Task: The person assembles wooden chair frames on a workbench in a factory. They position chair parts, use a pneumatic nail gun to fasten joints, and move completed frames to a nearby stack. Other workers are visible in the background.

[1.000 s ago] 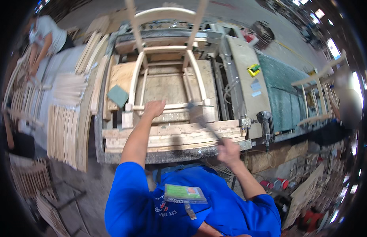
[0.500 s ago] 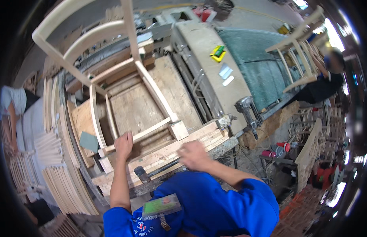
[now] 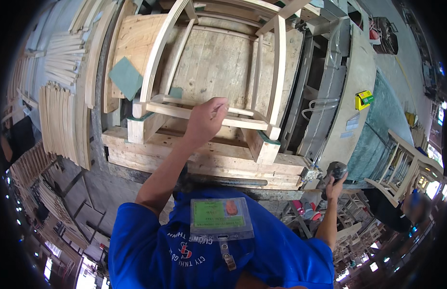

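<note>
A pale wooden chair frame (image 3: 280, 72) lies on the workbench, its front corners resting on wooden blocks (image 3: 266, 148) with green pads. My left hand (image 3: 206, 124) is closed over the near rail (image 3: 173, 110) of that frame. Its fingers are curled; whether they grip the rail or something small cannot be made out. Out to the right, at the bench's end, my right hand (image 3: 333, 187) is wrapped round a dark pistol-shaped power tool (image 3: 337, 169), partly hidden by the hand.
Thick wooden beams (image 3: 199, 156) run along the bench's near edge. Slats (image 3: 64, 125) are stacked at the left, near a green square pad (image 3: 126, 78). A yellow-green box (image 3: 363, 100) lies on the right-hand board. Another person (image 3: 392, 212) is beside a chair frame (image 3: 401, 166) at the far right.
My view has swung toward the right. My right hand has gone from the bench's near edge to the power tool and taken hold of it. My left hand has moved rightward along the rail.
</note>
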Available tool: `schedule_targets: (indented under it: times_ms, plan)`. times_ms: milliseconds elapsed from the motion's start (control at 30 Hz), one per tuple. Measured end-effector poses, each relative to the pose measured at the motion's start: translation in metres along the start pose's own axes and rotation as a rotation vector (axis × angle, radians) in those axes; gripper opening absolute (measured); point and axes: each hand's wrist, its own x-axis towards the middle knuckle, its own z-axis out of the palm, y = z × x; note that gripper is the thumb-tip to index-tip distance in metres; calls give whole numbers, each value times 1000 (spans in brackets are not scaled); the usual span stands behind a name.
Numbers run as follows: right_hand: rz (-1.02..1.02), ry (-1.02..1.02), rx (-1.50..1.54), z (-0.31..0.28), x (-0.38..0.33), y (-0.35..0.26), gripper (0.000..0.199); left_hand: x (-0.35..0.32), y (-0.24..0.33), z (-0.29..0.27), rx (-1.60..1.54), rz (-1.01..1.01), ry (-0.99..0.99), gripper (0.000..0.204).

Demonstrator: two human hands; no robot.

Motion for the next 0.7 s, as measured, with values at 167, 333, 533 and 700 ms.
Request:
schedule_targets:
  times_ms: [167, 333, 533, 700]
  plan:
    - [109, -21, 136, -117, -8, -68, 51, -14, 30, 27, -178, 17, -239, 30]
    - [-44, -294, 177, -162, -41, -304, 42, -57, 66, 139, -533, -76, -579, 55]
    - [-203, -916, -150, -75, -29, -484, 41, -45, 113, 139, -1189, -585, -516, 49]
    - [179, -1186, 67, -4, 4, -533, 37, -15, 93, 127, -1480, -808, -393, 44]
